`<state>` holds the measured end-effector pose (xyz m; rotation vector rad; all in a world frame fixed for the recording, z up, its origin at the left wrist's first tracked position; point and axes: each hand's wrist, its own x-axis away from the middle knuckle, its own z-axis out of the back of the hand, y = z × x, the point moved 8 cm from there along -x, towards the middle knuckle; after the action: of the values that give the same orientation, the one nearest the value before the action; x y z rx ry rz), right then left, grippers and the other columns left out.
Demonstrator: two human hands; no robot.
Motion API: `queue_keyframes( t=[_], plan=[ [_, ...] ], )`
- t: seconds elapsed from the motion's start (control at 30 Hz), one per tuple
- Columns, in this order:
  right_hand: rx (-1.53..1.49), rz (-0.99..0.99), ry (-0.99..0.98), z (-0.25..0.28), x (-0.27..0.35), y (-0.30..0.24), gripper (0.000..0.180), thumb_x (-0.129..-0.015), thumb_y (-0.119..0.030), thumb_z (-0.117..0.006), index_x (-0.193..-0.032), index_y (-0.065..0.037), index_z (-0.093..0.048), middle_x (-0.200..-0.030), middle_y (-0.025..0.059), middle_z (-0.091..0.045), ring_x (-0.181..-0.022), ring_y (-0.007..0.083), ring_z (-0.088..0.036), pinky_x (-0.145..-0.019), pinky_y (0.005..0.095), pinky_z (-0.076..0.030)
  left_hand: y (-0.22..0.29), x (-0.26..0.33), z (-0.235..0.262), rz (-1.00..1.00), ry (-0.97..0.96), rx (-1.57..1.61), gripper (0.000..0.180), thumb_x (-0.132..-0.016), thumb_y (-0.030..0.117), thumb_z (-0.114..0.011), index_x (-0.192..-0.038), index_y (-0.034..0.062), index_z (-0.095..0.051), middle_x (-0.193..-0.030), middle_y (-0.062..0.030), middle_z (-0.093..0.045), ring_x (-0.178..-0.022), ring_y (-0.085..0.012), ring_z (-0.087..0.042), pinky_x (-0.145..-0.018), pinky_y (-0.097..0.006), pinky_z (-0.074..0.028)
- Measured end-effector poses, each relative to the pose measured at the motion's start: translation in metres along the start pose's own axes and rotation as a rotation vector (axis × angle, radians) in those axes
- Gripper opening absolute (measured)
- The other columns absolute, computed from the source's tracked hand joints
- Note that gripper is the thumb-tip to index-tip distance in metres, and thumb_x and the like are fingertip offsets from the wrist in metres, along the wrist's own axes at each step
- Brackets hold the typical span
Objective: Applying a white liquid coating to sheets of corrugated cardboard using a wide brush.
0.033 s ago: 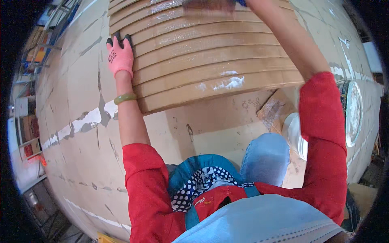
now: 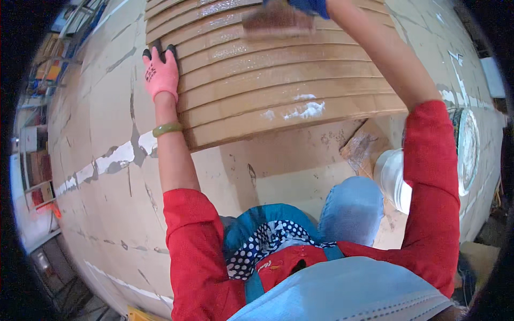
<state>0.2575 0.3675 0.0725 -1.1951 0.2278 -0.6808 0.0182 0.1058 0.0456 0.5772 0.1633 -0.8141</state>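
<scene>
Overlapping brown cardboard sheets (image 2: 289, 80) lie in front of me in a stepped row, their edges running across. My left hand (image 2: 161, 72), in a pink glove with black fingertips, rests with its fingers stretched out along the sheets' left edge. At the top of the view my right hand (image 2: 310, 6), in a blue glove and partly cut off, grips a wide brush (image 2: 279, 22). Its brown bristles are on the sheets and smeared by motion. A wet, bubbly shine runs down the middle of the sheets, and white foam (image 2: 306, 110) sits on the nearest ones.
A white bucket (image 2: 392, 176) stands beside my knee, partly behind my right sleeve. Farther right is a large round white-rimmed tub (image 2: 468, 152). A stained cardboard piece (image 2: 365, 147) lies on the floor near the bucket. Shelving (image 2: 40, 144) lines the far left.
The brush in my right hand has come slightly nearer to me over the sheets, and more of the blue glove shows. My left hand stays on the left edge.
</scene>
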Motion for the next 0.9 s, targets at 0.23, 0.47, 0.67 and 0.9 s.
queue_keyframes(
  t=[0.23, 0.47, 0.67, 0.9],
  plan=[
    [1.493, 0.82, 0.436, -0.033, -0.011, -0.174, 0.018, -0.075, -0.023, -0.057, -0.077, -0.008, -0.067, -0.072, 0.0206, -0.063, -0.064, 0.0325, -0.06, -0.06, 0.0405, -0.048, -0.008, 0.006, 0.015, 0.051, -0.012, -0.022, 0.06, -0.089, 0.05, -0.039, -0.139, 0.0167, -0.042, -0.147, -0.0175, -0.031, -0.127, -0.035, -0.042, -0.102, -0.044, -0.037],
    [0.841, 0.295, 0.373, -0.065, -0.025, -0.156, 0.041, -0.071, -0.047, -0.068, -0.089, -0.01, -0.07, -0.09, 0.0186, -0.067, -0.087, 0.0337, -0.063, -0.079, 0.0404, -0.049, -0.024, 0.009, 0.015, 0.066, 0.0, -0.049, 0.062, -0.088, 0.051, -0.04, -0.139, 0.0156, -0.042, -0.145, -0.0176, -0.034, -0.126, -0.0329, -0.044, -0.101, -0.043, -0.038],
    [0.912, 0.434, -0.173, -0.199, 0.093, -0.115, 0.038, -0.071, -0.04, -0.068, -0.081, -0.004, -0.064, -0.082, 0.0208, -0.064, -0.077, 0.0339, -0.061, -0.073, 0.0419, -0.048, -0.05, 0.016, 0.028, 0.089, -0.002, -0.101, 0.062, -0.088, 0.051, -0.04, -0.138, 0.0144, -0.043, -0.143, -0.0182, -0.038, -0.122, -0.0351, -0.048, -0.1, -0.043, -0.04],
    [0.444, 0.439, 0.024, -0.148, 0.063, -0.105, 0.028, -0.073, -0.031, -0.067, -0.079, -0.004, -0.066, -0.067, 0.0139, -0.062, -0.062, 0.0244, -0.055, -0.063, 0.0395, -0.048, -0.033, -0.002, 0.011, 0.051, -0.011, -0.022, 0.066, -0.087, 0.054, -0.039, -0.139, 0.0124, -0.041, -0.144, -0.0195, -0.035, -0.125, -0.0361, -0.044, -0.101, -0.043, -0.037]
  ],
)
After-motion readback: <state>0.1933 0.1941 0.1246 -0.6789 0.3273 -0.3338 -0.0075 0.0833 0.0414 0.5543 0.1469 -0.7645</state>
